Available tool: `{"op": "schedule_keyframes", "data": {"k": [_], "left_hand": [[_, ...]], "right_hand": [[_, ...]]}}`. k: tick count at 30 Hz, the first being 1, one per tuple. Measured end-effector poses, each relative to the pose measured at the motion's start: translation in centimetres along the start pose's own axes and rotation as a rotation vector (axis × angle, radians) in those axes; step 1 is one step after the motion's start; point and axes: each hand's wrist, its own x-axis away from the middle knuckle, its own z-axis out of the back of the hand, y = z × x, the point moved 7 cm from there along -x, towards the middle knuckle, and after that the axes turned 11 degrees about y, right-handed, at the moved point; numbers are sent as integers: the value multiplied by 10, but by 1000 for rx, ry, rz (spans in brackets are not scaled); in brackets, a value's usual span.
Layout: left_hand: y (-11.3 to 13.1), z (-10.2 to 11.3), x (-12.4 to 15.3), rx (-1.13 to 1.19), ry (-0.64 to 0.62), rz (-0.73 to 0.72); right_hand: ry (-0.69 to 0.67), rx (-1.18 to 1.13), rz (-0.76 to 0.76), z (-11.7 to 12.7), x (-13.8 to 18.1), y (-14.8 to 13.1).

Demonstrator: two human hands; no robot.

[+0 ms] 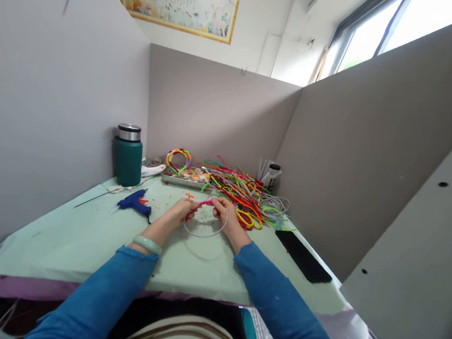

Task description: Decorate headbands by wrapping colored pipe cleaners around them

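Both hands meet over the middle of the pale green table cover (63,239). My left hand (182,211) pinches one end of a short pink pipe cleaner (205,203). My right hand (222,210) pinches its other end and holds a thin grey hoop (207,234) that curves down toward me between the two hands. A pale green bangle (147,244) sits on my left wrist. Both sleeves are blue.
A heap of coloured pipe cleaners (243,192) lies at the back right. A metal tray (183,178) with small bits and a wrapped ring stands behind. A blue glue gun (135,202) and a green flask (128,156) are at the left. A black phone (303,256) lies at the right.
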Motion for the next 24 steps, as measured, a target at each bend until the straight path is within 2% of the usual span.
{"op": "schedule_keyframes", "data": {"k": [4,11,20,24], "left_hand": [[0,-2,1,13,-24,10],[-4,-7,2,120,-96,124],[-5,-3,-3,172,-96,102],[-10,-4,-6,187,-147,129]], "right_hand": [[-3,-1,1,0,0,1],[-19,-12,24,0,0,1],[-22,-22,29,0,0,1],[-47,-53,23,-2,1,0]]}}
